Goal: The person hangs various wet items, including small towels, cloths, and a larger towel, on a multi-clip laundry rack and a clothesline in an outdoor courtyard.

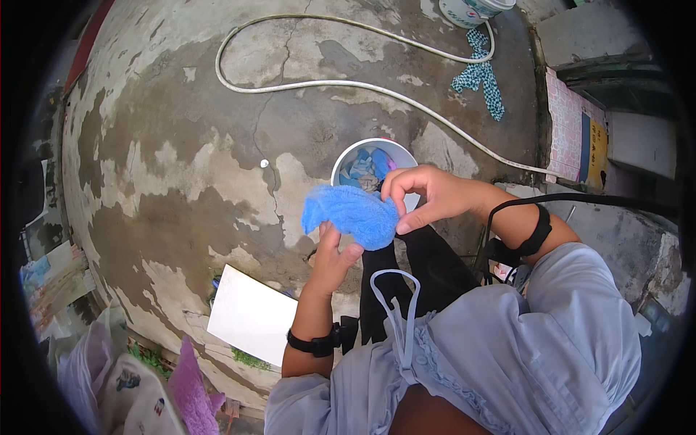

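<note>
A fluffy blue cloth [353, 215] hangs between my two hands, bunched and folded over. My right hand [427, 196] pinches its right end between thumb and fingers. From below, my left hand [334, 258] supports its left part; some of those fingers are hidden behind the cloth. Just beyond the cloth stands a white bucket [341, 157] on the ground. Inside it lies a heap of wet-looking cloths [365, 166] in blue, grey and a little pink. The cloth and my right hand cover part of the bucket's near side.
A pale hose [326, 83] loops across the damp, cracked concrete [179, 136]. A checkered cloth [481, 76] lies beside another bucket [467, 13] at top right. To the left is a white board [253, 315]. Purple [190, 386] and white fabrics hang at lower left.
</note>
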### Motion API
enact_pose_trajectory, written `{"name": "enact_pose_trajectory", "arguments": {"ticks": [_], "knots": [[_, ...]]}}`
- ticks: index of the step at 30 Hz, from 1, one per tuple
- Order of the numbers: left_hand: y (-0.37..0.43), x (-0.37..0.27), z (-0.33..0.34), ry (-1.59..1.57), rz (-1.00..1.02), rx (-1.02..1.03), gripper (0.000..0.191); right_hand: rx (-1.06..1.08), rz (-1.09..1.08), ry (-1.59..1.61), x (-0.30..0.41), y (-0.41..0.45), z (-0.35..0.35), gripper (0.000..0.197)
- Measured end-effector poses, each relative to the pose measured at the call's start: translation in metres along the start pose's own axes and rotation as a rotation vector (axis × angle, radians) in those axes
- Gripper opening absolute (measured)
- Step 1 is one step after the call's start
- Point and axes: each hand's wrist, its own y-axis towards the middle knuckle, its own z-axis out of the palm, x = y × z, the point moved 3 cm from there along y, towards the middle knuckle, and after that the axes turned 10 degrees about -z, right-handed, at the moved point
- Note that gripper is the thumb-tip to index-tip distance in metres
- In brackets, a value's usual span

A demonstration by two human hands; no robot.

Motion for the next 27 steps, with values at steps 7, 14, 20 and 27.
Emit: {"name": "enact_pose_trajectory", "arguments": {"ticks": [7, 14, 20, 27], "knots": [[0.012, -0.172, -0.012, -0.781, 0.442, -0.292, 0.016, -0.117, -0.204, -0.234, 0.123, 0.006, -0.026, 0.032], [0.024, -0.264, -0.028, -0.592, 0.584, -0.266, 0.019, 0.072, -0.185, -0.504, 0.202, 0.031, -0.092, 0.029], [0.062, -0.21, 0.02, -0.294, 0.06, -0.368, 0.07, 0.41, -0.371, -0.419, 0.253, 0.065, -0.078, 0.04], [-0.004, -0.22, 0.006, -0.649, 0.305, -0.753, 0.035, 0.564, -0.386, -0.324, 0.257, 0.09, -0.028, 0.051]]}}
